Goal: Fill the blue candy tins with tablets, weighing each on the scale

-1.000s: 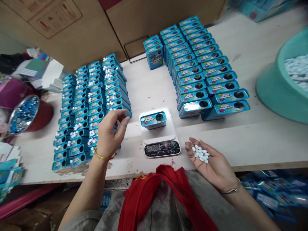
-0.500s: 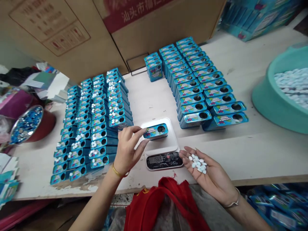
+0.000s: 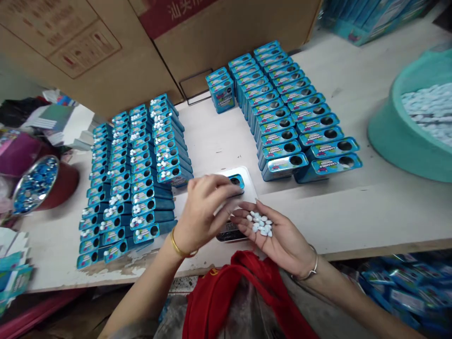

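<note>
My right hand (image 3: 278, 235) lies palm up over the front of a small white scale (image 3: 249, 186), cupping several white candies (image 3: 261, 224). My left hand (image 3: 205, 212) hovers over the scale with fingers bent, its fingertips reaching toward the candies in the right palm; I cannot tell whether it pinches one. A blue tin (image 3: 237, 181) with a round hole stands on the scale, mostly hidden behind the left hand. The scale's display is covered by both hands.
Rows of blue tins with candies on top (image 3: 137, 174) fill the left of the white table (image 3: 370, 207). Rows of open blue tins (image 3: 293, 117) stand at the right. A teal basin of candies (image 3: 413, 122) sits far right. A red bowl of blue caps (image 3: 38, 183) is at left. Cardboard boxes (image 3: 229, 33) stand behind.
My left hand moved right from the filled tins to above the scale. My right hand with the candies moved left to meet it, covering the display.
</note>
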### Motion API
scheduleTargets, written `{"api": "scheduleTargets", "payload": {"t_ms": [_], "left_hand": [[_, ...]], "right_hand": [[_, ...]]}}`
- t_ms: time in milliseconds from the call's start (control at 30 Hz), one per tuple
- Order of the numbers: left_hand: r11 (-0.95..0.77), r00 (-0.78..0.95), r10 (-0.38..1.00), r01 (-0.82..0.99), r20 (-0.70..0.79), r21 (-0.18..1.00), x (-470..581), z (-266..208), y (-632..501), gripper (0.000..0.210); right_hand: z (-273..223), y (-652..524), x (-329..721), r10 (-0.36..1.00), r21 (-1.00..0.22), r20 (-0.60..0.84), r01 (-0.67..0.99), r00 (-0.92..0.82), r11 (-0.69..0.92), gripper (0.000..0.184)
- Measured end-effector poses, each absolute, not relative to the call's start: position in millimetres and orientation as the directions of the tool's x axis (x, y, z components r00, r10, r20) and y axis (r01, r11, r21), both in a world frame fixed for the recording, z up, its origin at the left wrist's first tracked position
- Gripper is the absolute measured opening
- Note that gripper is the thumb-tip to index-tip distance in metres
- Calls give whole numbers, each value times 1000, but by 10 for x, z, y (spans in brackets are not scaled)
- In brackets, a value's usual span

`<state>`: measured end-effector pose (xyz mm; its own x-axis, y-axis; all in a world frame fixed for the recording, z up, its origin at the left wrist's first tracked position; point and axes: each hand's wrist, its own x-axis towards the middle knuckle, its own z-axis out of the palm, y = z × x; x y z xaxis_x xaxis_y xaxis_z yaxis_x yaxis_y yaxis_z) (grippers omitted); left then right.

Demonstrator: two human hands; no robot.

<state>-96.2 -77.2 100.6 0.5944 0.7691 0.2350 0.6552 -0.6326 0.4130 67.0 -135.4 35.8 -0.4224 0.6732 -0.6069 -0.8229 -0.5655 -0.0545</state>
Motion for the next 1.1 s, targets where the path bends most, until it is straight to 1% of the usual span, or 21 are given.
{"api": "scheduleTargets", "payload": {"t_ms": [67,100,167,200,233,267,333,367,400,433,500,567,600,633,700,833,933,1000,1100], "left_hand": [[-555,463,832,693,307,459,-1045,931,-718,28],[-513,413,859,697,303,502,-1104,865,-691,38],[-436,382,897,681,222,589,-1216,677,-654,66],[-398,377,910,667,175,630,-1256,564,-647,75],[-359,370,919,648,135,671,-1279,447,-647,79],[-329,360,926,623,113,709,-1287,336,-650,76],[-316,348,929,582,121,749,-1258,173,-656,59],[-340,356,923,582,144,739,-1229,137,-657,50],[-385,380,909,602,173,700,-1197,137,-657,42],[-450,420,883,635,208,629,-1165,170,-657,37],[-593,523,805,695,280,407,-1117,304,-662,35],[-698,623,704,696,340,168,-1096,454,-676,37],[-728,657,655,682,374,77,-1096,512,-686,36],[-745,679,615,667,401,12,-1100,553,-699,36],[-751,684,561,657,467,-61,-1117,584,-727,36],[-730,671,517,670,532,-136,-1151,542,-773,34],[-722,651,501,678,571,-139,-1173,491,-777,33],[-714,614,525,694,589,-87,-1193,439,-769,34],[-700,561,626,710,542,74,-1216,342,-757,37]], "right_hand": [[324,-1356,697,667,-69,-637,-833,-387,-549,20],[301,-1361,718,663,-78,-653,-838,-366,-540,19],[258,-1370,754,662,-97,-674,-850,-326,-518,16],[245,-1371,763,664,-102,-678,-854,-316,-511,16],[241,-1368,763,666,-103,-678,-856,-312,-506,16],[248,-1360,752,666,-99,-678,-859,-311,-502,16],[288,-1329,706,661,-73,-676,-864,-325,-499,18],[316,-1306,676,658,-56,-676,-867,-332,-496,19],[346,-1281,645,657,-40,-676,-874,-334,-484,19],[374,-1253,617,661,-26,-677,-886,-325,-462,19],[413,-1196,577,679,-10,-675,-916,-290,-401,18],[426,-1146,560,693,-4,-674,-937,-256,-350,18],[425,-1126,557,693,2,-677,-942,-249,-336,19],[420,-1110,556,685,11,-685,-943,-249,-331,19],[406,-1092,555,665,34,-697,-939,-269,-343,20],[389,-1087,544,675,65,-668,-928,-313,-366,22],[380,-1086,543,673,55,-672,-927,-309,-371,20],[371,-1083,546,678,39,-672,-929,-298,-369,18],[357,-1088,556,696,12,-669,-940,-261,-341,17]]}}
